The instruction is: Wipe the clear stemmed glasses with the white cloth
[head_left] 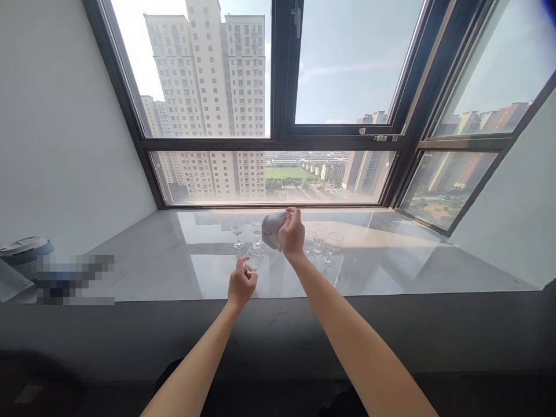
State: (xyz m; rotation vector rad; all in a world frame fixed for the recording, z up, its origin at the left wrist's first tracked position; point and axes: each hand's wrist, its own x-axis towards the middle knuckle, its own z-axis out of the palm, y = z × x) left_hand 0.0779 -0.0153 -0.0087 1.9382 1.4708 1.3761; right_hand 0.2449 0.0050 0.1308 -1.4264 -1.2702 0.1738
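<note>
My left hand is closed around the lower part of a clear stemmed glass, holding it tilted above the sill. In my right hand is a bunched light grey cloth, pinched between thumb and fingers just above and right of that glass. Behind my left hand a stemmed glass stands upright, with another stemmed glass partly hidden by the cloth. To the right of my right hand stand several more, among them a near stemmed glass and a stemmed glass behind it.
The glossy tiled window sill ends at a front edge below my hands. A dark-framed window rises behind, with tall buildings outside. At the far left sits a blue-and-white round container beside a blurred patch. White walls flank both sides.
</note>
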